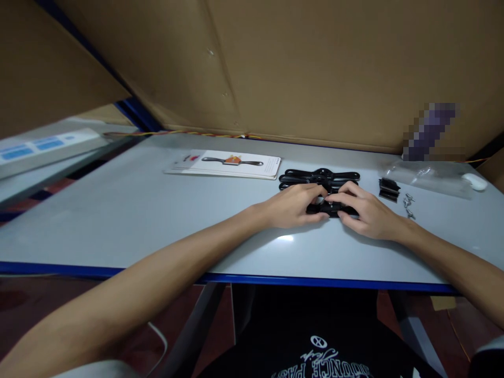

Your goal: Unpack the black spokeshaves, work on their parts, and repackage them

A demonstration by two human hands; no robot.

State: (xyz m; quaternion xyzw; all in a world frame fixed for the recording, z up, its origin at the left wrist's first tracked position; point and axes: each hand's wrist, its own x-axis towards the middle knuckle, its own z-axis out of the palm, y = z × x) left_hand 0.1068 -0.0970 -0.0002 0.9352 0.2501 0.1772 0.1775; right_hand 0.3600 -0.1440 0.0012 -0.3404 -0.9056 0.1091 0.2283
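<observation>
Left hand (pixel 293 206) and right hand (pixel 364 212) both pinch the black tool body (pixel 329 209) on the counter (pixel 137 210). Keep it flat, press evenly; screws (pixel 408 205) lie near the right hand.

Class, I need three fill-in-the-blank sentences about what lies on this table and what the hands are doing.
1. Both hands rest on a ____ tool.
2. The left hand and right hand work over a grey ____.
3. The small screws lie to the ____ of the right hand.

Missing words: black; table; right
</observation>
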